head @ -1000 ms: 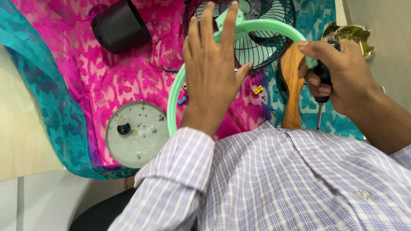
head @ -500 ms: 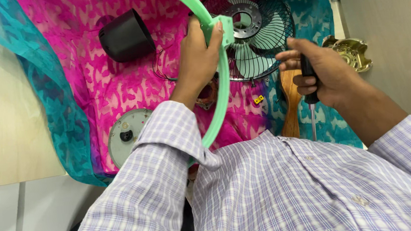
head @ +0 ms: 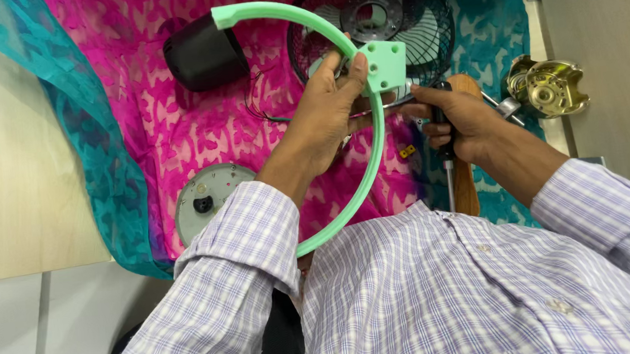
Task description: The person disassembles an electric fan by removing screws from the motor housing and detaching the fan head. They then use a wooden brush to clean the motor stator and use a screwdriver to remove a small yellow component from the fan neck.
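At the bottom of the frame the person's sleeves of lilac checked shirt cloth (head: 444, 294) fill the foreground. Just above, at centre, the left hand (head: 325, 120) has its fingers curled shut around the mint-green curved plastic fan bracket (head: 370, 165), thumb pressed beside its square mounting plate with holes; the arc runs from the lower centre up to the upper left of centre. To its right the right hand (head: 460, 120) is wrapped closed around a black-handled screwdriver (head: 447, 166), whose metal shaft points down toward the shirt. Lower left lies a round grey metal disc with a black knob (head: 208, 200) on the pink and teal patterned cloth (head: 138, 116). Farther up sit a black cylindrical motor housing (head: 204, 54) and a black wire fan grille (head: 392, 13); a shiny brass round fitting (head: 548, 90) rests at the right edge
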